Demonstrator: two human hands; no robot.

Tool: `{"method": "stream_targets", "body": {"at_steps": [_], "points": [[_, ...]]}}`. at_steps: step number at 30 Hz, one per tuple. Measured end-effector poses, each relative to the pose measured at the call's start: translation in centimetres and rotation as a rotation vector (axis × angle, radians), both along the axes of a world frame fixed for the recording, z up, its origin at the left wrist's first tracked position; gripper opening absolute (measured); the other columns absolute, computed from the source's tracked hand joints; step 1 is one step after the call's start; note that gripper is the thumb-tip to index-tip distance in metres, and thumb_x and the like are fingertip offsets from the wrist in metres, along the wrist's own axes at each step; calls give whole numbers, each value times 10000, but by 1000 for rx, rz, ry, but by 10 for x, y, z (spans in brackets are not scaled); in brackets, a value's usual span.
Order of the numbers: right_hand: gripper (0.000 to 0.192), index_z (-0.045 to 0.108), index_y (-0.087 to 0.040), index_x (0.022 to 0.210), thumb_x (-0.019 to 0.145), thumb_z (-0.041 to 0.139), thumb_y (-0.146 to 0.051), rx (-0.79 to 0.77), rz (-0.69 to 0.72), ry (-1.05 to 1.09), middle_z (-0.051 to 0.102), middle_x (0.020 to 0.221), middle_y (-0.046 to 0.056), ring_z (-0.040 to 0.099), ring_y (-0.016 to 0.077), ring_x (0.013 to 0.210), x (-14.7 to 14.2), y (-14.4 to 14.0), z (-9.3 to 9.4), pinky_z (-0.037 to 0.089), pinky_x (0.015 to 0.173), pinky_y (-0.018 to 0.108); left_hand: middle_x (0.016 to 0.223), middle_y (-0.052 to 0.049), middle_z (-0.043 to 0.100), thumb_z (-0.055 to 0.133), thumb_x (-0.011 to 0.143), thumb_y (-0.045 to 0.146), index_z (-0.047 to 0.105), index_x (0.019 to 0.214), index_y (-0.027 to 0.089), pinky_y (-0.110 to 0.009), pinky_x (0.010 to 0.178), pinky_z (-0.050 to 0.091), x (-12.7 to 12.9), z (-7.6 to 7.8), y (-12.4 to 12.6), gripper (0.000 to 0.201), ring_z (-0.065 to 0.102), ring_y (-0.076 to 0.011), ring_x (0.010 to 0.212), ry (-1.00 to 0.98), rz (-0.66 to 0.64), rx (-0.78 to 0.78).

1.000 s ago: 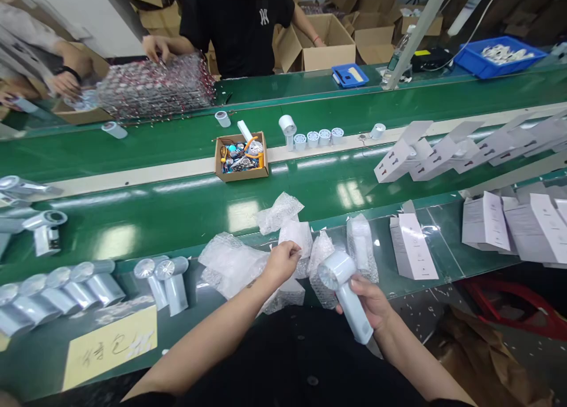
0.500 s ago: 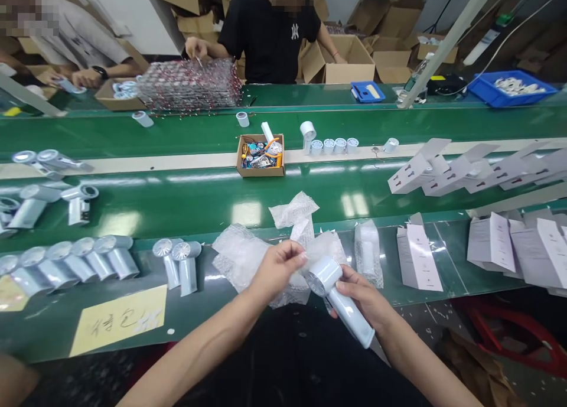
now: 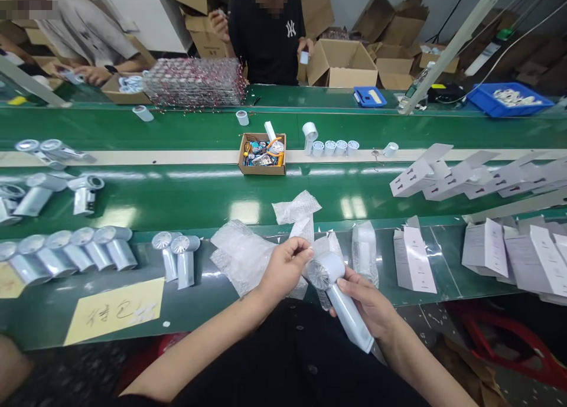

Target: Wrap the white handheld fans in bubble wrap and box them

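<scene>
My right hand (image 3: 365, 303) grips a pale blue handheld fan (image 3: 339, 298) by its handle, the round head pointing up and left. My left hand (image 3: 283, 268) pinches a small bubble-wrap bag (image 3: 305, 233) right beside the fan's head. More loose bubble-wrap bags (image 3: 241, 253) lie on the bench edge just behind my hands, and one wrapped fan (image 3: 365, 250) lies to the right of them.
Bare fans (image 3: 179, 259) lie in rows at left near a yellow note (image 3: 115, 309). White cartons (image 3: 414, 259) lie at right, more on the green conveyor belt (image 3: 177, 197). A small cardboard box of tools (image 3: 262, 154) sits mid-belt. Two people work across the belt.
My hands have drawn together: the fan's head came up to the bag held in my left hand. The person opposite lifted both hands off the wire rack.
</scene>
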State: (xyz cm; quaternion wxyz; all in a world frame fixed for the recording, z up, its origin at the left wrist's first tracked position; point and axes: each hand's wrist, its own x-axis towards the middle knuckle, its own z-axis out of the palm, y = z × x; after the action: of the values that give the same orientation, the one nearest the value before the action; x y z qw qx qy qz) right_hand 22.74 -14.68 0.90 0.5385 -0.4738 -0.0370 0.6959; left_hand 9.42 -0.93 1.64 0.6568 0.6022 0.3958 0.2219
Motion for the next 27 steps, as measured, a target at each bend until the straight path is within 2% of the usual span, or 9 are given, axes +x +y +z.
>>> {"method": "stream_targets", "body": {"at_steps": [3, 7, 9, 11, 14, 16, 18, 23, 27], "points": [[570, 615, -203, 1152, 649, 839, -351, -21, -13, -13, 606, 792, -6, 565, 121, 582, 7, -2, -4, 556, 566, 305, 698, -2, 614, 622, 757, 310, 642, 739, 179, -269, 680, 424, -2, 0, -4, 133, 543, -154, 697, 38, -38, 39], [808, 502, -263, 1316, 598, 869, -314, -55, -3, -84, 632, 1004, 29, 603, 155, 698, 10, -1, -8, 544, 601, 317, 701, -3, 631, 662, 690, 312, 662, 777, 166, -261, 646, 422, 0, -6, -1, 170, 548, -143, 657, 56, -2, -234], [807, 503, -266, 1318, 599, 871, -301, -24, 28, -138, 634, 1089, 44, 614, 186, 840, 10, -3, -11, 532, 703, 330, 694, 0, 635, 677, 644, 278, 669, 781, 157, -253, 627, 412, 1, -11, 5, 183, 541, -133, 630, 85, -21, -342], [710, 555, -243, 1254, 618, 864, -296, 32, 82, -201, 644, 1106, 46, 599, 200, 962, 9, -5, -13, 492, 834, 338, 645, 9, 617, 670, 610, 229, 671, 723, 149, -243, 595, 386, 0, -16, 10, 138, 522, -126, 599, 175, -116, -334], [602, 588, -239, 1136, 609, 875, -279, 82, 126, -271, 651, 1085, 25, 579, 196, 1020, 7, -7, -17, 446, 896, 319, 574, 25, 558, 620, 635, 209, 624, 630, 154, -235, 556, 355, 1, -19, 13, 56, 485, -120, 569, 298, -142, -187], [573, 570, -250, 1107, 619, 870, -283, 80, 126, -262, 648, 1050, 10, 587, 184, 980, 4, -7, -19, 465, 846, 301, 618, 23, 566, 582, 708, 246, 606, 676, 162, -235, 566, 377, 3, -20, 11, 94, 500, -125, 594, 258, -103, -86], [566, 550, -262, 1132, 653, 848, -312, 45, 112, -213, 638, 1031, 7, 602, 171, 880, 3, -6, -21, 503, 759, 302, 700, 10, 602, 540, 795, 288, 608, 763, 169, -240, 600, 415, 4, -19, 8, 140, 537, -135, 649, 171, -164, 19], [567, 568, -250, 1143, 660, 834, -384, -44, -5, -139, 582, 1112, 32, 610, 157, 708, 11, -2, -19, 565, 550, 339, 788, -29, 635, 485, 914, 249, 608, 847, 180, -282, 713, 451, -12, -16, 7, 155, 562, -158, 761, 60, -393, 574], [600, 584, -238, 1157, 640, 856, -377, -49, -64, -156, 591, 1127, 36, 637, 154, 696, 8, 2, -8, 572, 530, 321, 745, -29, 608, 476, 937, 170, 577, 880, 177, -276, 684, 453, -20, -8, -1, 116, 545, -151, 726, -22, -359, 812]]}}
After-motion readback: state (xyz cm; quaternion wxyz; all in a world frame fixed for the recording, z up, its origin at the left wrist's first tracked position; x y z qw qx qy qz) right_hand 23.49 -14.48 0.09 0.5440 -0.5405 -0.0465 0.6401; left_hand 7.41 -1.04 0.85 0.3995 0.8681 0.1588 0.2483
